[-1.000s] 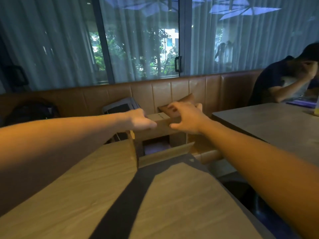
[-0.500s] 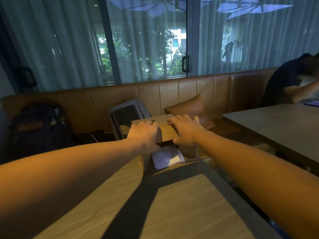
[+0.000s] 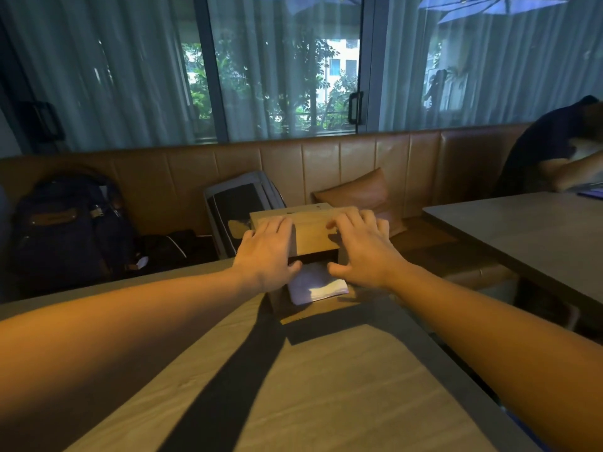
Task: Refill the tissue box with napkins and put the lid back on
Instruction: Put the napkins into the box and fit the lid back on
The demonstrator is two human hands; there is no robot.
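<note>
A wooden tissue box [image 3: 313, 313] stands at the far edge of the table [image 3: 326, 386]. Its wooden lid [image 3: 311, 233] rests over the back part of the box, tilted, leaving the front open. White napkins [image 3: 318, 285] show in that gap. My left hand [image 3: 267, 252] lies flat on the lid's left side with the thumb at its front edge. My right hand [image 3: 362, 249] presses the lid's right side in the same way, fingers spread.
Behind the table runs a brown leather bench with a cushion [image 3: 359, 194], a grey laptop bag [image 3: 241, 210] and a dark backpack [image 3: 65, 226]. A second table [image 3: 522, 230] stands at right, where a person [image 3: 554, 148] sits leaning on it.
Both hands brought the lid from above the box down onto it and now rest flat on its top. The napkins have come into view under the lid's front edge.
</note>
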